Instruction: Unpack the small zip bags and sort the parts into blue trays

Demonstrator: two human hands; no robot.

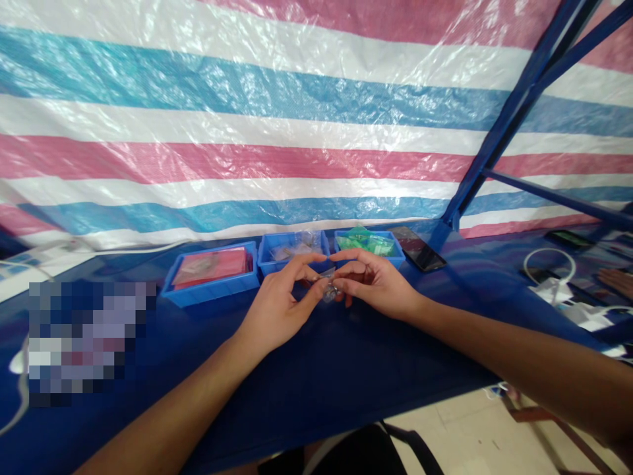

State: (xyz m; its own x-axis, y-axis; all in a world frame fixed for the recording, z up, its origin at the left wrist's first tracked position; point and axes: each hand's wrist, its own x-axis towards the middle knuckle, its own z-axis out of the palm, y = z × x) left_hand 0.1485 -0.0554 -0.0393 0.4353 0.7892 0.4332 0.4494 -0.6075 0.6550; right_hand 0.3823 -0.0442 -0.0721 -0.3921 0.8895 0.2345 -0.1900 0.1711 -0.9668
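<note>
A small clear plastic bag (pixel 330 290) with tiny shiny pieces in it is pinched between both hands above the dark blue table (pixel 316 376). My left hand (pixel 284 300) grips its left side with thumb and fingers. On the other side, my right hand (pixel 373 284) holds it with curled fingers. Just beyond the hands stand a blue bin with clear bags (pixel 289 249) and a blue bin with green bags (pixel 368 244). To the left is a blue bin (pixel 217 292) holding red packets.
A dark phone (pixel 420 251) lies right of the bins. White cables and adapters (pixel 558 290) are at the far right, near another person's hand (pixel 616 280). A blurred-out item (pixel 93 336) lies at left. Striped sheeting (pixel 247 158) hangs behind.
</note>
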